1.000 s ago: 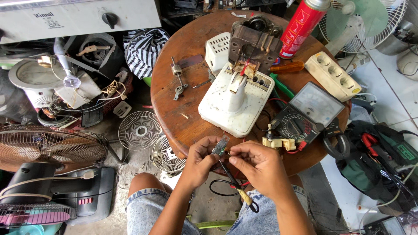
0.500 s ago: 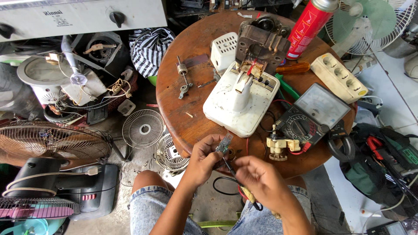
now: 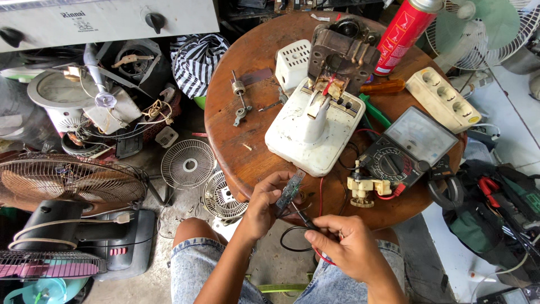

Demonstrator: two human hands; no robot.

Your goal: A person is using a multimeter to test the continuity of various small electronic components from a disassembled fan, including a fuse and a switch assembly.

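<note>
Brown wood, worn and scuffed, makes up the round tabletop that carries most of the clutter, and everything here is placed against the cream-white plastic fan base lying near its middle. Just off the near edge of the tabletop, below that base, the left hand is pinched shut on a small narrow green circuit strip, holding it tilted up toward the camera, seemingly so its contacts face the tool. The right hand, lower and nearer the body, is closed like a pen grip around a thin black test probe, whose tip angles up to the strip's lower end; whether tip and strip touch I cannot tell. A red lead and a black lead loop down from the hands. To the right of the fan base sits a black analogue meter with a pale dial face, within reach of the leads, and a small cream switch block rests just in front of it. Behind the base stand a brown rusty motor frame and a red spray can; further right lies a cream power strip. Left of the base lies a small metal shaft piece.
</note>
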